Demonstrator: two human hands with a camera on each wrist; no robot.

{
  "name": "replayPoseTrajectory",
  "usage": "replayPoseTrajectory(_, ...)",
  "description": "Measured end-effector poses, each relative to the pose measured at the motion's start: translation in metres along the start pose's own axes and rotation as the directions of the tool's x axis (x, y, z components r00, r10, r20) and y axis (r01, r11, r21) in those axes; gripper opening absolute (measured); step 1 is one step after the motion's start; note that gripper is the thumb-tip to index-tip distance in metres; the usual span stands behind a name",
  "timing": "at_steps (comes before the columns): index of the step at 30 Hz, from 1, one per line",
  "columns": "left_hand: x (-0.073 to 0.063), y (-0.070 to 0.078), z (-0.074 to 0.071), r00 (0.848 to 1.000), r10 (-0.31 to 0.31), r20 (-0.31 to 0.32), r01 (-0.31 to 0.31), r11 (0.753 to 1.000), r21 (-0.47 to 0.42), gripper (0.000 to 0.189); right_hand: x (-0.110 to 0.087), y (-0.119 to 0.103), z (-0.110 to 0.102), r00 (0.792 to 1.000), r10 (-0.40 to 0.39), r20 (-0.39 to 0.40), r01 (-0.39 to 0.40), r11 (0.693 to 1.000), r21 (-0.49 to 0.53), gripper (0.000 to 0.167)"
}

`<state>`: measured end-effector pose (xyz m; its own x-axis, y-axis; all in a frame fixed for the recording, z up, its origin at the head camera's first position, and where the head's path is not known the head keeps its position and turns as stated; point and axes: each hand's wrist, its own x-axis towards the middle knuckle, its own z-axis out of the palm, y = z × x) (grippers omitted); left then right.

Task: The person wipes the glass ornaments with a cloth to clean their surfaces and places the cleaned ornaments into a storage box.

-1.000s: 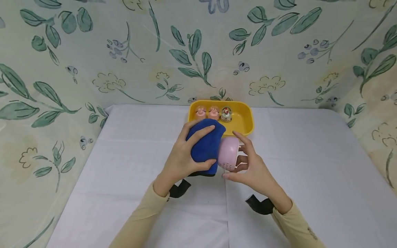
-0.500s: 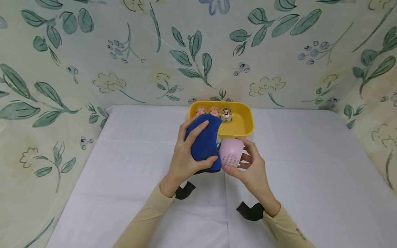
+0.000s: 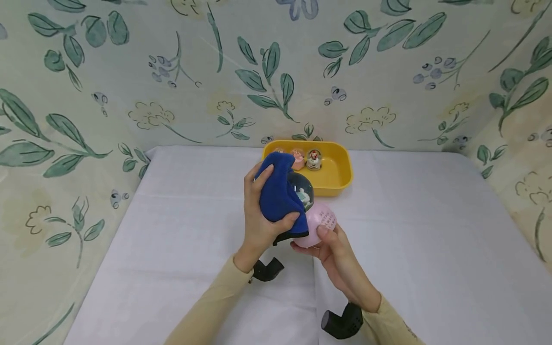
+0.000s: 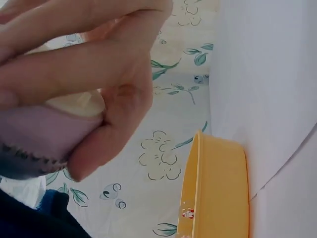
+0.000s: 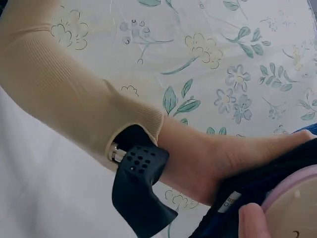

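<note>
In the head view my left hand (image 3: 258, 227) grips a blue cloth (image 3: 278, 191), thumb in front and fingers spread over its far side. Beside the cloth is a snow globe (image 3: 305, 192) with a clear dome, a small pale figure inside and a pink base with printed letters. My right hand (image 3: 338, 256) holds that pink base (image 3: 321, 221) between thumb and fingers, and the dome tilts up toward the cloth. Part of the dome is hidden behind the cloth. The left wrist view shows the right fingers (image 4: 74, 74) round the base, with the cloth below.
Behind the hands, a yellow tray (image 3: 338, 192) stands on the white tablecloth (image 3: 414, 239) near the floral backdrop. Inside are a white-based small globe (image 3: 314, 159) and a pink one (image 3: 297, 158); another pink one is mostly covered by the cloth. Black wrist mounts (image 3: 268, 269) hang under both wrists.
My right hand has turned the snow globe, so its base now faces down toward me and the dome shows. The left hand has shifted the cloth slightly up and left off the dome.
</note>
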<state>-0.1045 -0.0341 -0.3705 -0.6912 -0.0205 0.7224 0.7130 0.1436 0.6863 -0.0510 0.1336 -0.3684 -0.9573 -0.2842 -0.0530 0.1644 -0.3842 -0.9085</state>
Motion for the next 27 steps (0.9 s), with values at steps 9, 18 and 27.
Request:
replayPoseTrajectory(9,0.006,0.003,-0.010,0.997,0.014,0.078,-0.006,0.995,-0.101,0.071,0.005,-0.012,-0.021,0.974,0.066,0.216,0.036,0.899,-0.437,0.083)
replayPoseTrajectory(18,0.006,0.017,-0.009,0.941,0.107,0.320,-0.102,0.994,-0.032,0.068,0.026,-0.014,-0.044,0.917,-0.090,0.388,0.268,0.860,-0.434,0.089)
replayPoseTrajectory(27,0.013,0.024,-0.016,0.928,0.130,0.349,-0.139,0.990,0.001,0.071,0.027,-0.001,-0.042,0.920,-0.200,0.336,0.304,0.907,-0.292,0.086)
